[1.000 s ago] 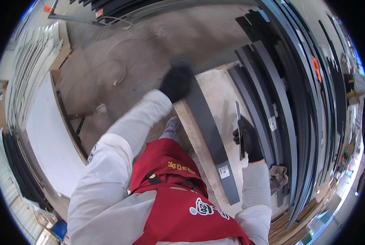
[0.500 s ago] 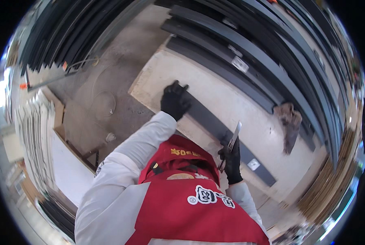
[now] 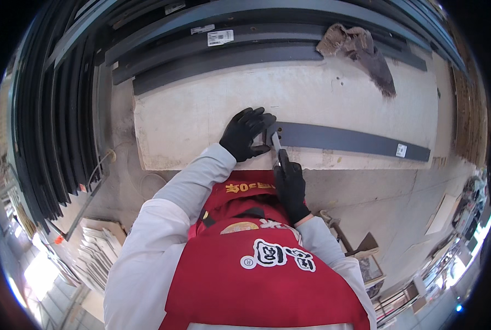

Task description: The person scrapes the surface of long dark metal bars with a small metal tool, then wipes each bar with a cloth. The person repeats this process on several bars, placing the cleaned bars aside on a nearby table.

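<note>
A long dark grey strip [image 3: 344,138] with a white label near its right end lies across the pale board in front of me. My left hand [image 3: 246,133], in a black glove, holds the strip's left end between thumb and fingers. My right hand [image 3: 290,184], gloved the same, is closed round a utility knife [image 3: 277,145]. The knife's blade points away from me and lies over the strip's left end, close to dark holes there and just right of my left fingers. Whether the blade touches the strip I cannot tell.
The pale board [image 3: 201,110] serves as the work surface. A brown rag [image 3: 361,52] lies at its far right, against stacked dark grey strips [image 3: 223,55]. More dark lengths [image 3: 47,132] are stacked at the left. Pale panels [image 3: 100,256] stand at the lower left.
My view has swung round, so the strip now lies nearly level. The knife in my right hand has come to the strip's left end, close to my left hand.
</note>
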The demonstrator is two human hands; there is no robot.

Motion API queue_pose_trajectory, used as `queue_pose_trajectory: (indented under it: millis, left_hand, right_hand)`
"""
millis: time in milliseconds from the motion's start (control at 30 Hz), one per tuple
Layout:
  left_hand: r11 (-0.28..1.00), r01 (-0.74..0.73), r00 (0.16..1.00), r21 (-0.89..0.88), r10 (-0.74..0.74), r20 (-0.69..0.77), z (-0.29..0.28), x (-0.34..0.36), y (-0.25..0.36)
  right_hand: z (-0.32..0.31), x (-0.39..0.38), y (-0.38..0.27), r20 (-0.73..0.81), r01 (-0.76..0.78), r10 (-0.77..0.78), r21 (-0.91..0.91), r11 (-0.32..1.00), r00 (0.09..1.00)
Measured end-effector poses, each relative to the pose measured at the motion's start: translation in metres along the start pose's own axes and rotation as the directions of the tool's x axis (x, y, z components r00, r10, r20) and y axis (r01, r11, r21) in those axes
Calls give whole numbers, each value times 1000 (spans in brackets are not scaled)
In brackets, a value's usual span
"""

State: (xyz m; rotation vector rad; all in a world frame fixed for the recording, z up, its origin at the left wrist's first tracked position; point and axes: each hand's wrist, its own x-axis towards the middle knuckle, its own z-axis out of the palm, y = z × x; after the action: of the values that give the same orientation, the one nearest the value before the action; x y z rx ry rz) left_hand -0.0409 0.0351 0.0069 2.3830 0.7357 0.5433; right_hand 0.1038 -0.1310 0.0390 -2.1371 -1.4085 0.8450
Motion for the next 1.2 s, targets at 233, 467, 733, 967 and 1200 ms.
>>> queue_pose_trajectory:
  millis: [233, 467, 733, 967, 1200]
  left_hand:
    - [995, 75, 995, 68, -79, 59, -5, 7, 5]
    - [993, 72, 992, 92, -81, 97, -3, 6, 0]
    - [993, 76, 995, 94, -82, 61, -5, 6, 3]
    - [996, 65, 995, 65, -70, 70, -3, 6, 1]
    - [995, 84, 994, 61, -88, 59, -4, 6, 4]
  right_hand:
    - [26, -1, -14, -18, 38, -39, -45, 998, 999]
    - [28, -3, -17, 24, 4, -4, -3, 1000, 1000]
    - [18, -7, -4, -37, -74, 71, -85, 994, 997]
    - [28, -4, 11, -206, 211, -271, -272, 939, 940]
    - [-36, 0, 48, -449, -303, 258, -28, 953, 855]
